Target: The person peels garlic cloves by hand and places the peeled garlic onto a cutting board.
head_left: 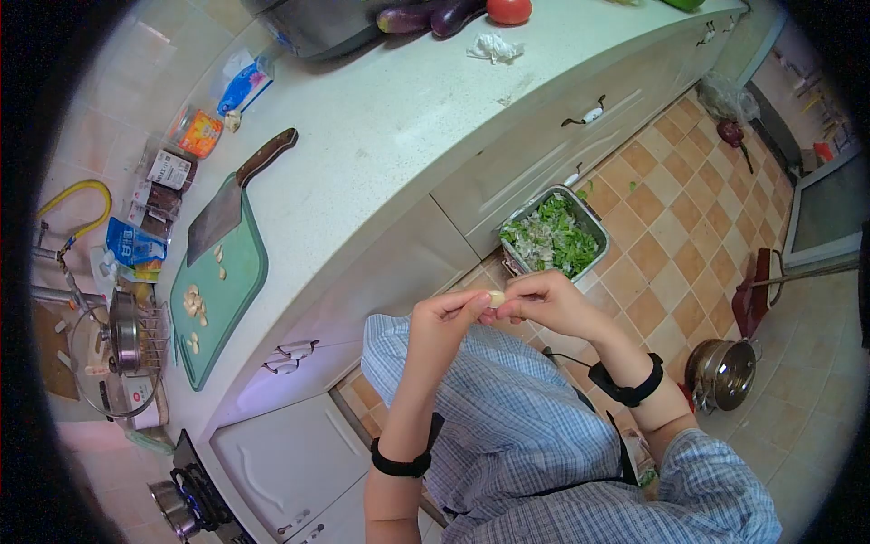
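Note:
Both hands meet above the bin, pinching a pale garlic clove [496, 298] between their fingertips. My left hand [446, 313] holds it from the left side, and my right hand [542, 301] from the right. On the counter, a green cutting board [237, 290] bears several peeled cloves [193, 301]. A cleaver [216, 222] with a brown wooden handle lies across the board's upper end. Below and beyond my hands stands a bin [594, 218] filled with green leafy scraps [557, 238].
Eggplants [408, 18], a tomato [509, 10] and crumpled tissue [495, 48] lie on the far counter [362, 118]. Jars [170, 170] line the wall. A lidded pot [722, 374] stands at the right. Leaf scraps lie on the tiled floor [675, 208].

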Tool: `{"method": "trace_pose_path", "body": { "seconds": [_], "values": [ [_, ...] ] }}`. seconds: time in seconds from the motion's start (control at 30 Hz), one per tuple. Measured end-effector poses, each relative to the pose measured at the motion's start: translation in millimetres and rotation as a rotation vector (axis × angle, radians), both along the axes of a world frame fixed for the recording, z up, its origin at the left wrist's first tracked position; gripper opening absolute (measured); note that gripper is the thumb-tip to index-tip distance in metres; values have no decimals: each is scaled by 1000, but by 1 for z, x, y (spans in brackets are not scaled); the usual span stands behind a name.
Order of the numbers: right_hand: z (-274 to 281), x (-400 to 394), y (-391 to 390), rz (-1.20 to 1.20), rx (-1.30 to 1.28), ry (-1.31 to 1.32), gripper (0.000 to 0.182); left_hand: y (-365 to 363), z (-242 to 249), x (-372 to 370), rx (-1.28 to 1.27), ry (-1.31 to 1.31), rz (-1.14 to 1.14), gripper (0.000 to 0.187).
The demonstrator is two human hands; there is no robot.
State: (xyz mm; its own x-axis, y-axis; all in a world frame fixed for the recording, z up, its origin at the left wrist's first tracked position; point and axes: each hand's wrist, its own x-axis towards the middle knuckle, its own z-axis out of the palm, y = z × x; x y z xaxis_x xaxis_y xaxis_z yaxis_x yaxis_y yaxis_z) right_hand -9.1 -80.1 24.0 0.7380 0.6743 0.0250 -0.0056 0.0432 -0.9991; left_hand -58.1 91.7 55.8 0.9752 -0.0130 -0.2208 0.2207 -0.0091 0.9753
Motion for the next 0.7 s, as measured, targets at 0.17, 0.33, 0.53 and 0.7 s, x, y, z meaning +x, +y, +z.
{"method": "trace_pose_path", "body": {
  "seconds": [0.17, 0.33, 0.53, 0.7],
  "values": [
    [0, -2, -5, 50, 23, 158, 11, -1, 6, 0, -118, 174, -19, 17],
    [4, -4, -2, 29, 32, 304, 14, 0, 5, 3, -136, 148, -56, 18],
    [4, -5, -1, 79, 15, 290, 21, 0, 2, 1, -9, 29, -83, 16],
    [8, -6, -2, 110, 73, 296, 21, 0, 5, 0, 6, 65, -66, 15]
  ]
}}
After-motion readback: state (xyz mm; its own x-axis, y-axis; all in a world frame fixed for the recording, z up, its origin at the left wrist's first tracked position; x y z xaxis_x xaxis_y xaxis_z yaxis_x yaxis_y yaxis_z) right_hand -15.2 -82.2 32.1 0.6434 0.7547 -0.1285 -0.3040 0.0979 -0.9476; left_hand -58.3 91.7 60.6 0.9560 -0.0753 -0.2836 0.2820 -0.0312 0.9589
